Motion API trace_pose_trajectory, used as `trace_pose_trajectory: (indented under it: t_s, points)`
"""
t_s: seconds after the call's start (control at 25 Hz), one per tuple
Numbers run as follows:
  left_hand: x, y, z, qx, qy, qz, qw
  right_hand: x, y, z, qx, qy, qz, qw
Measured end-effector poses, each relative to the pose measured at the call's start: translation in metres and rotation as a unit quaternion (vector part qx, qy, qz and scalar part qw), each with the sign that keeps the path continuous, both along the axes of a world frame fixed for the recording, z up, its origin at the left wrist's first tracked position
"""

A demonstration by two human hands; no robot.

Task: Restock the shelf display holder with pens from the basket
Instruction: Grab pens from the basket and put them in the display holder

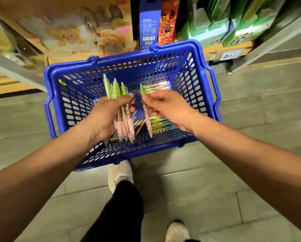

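Note:
A blue plastic basket (pixel 189 70) stands on the floor in front of me. Over it, my left hand (pixel 106 116) grips a bundle of pens (pixel 124 126) with green tops and pink grips, held roughly upright. My right hand (pixel 169 109) holds a few more pens (pixel 155 88) of the same kind, one hanging down towards the basket floor. More loose pens (pixel 158 124) lie on the basket bottom under my right hand. The shelf display holder is not in view.
Low shelves run along the top of the view: cartoon-printed boxes (pixel 87 34) at left, blue and orange hanging packs (pixel 149 23) in the middle, green boxes (pixel 233 20) at right. My feet in light shoes (pixel 120 173) stand on the grey tiled floor behind the basket.

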State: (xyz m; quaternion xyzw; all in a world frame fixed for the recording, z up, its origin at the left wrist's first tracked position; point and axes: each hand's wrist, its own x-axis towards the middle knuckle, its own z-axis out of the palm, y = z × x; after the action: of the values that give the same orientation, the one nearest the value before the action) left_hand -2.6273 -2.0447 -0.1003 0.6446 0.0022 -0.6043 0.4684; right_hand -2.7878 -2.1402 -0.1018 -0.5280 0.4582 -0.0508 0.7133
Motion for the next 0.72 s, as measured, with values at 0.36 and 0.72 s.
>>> trace_pose_trajectory:
  t_s: [0.36,0.72]
  points:
    - [-0.050,0.022,0.223,-0.030,0.027,-0.018,0.999,-0.036,0.026,0.230,-0.014,-0.022,-0.051,0.998]
    - [-0.104,0.067,0.515,-0.099,0.023,-0.002,0.995,-0.114,0.076,0.530,-0.034,-0.062,-0.093,0.993]
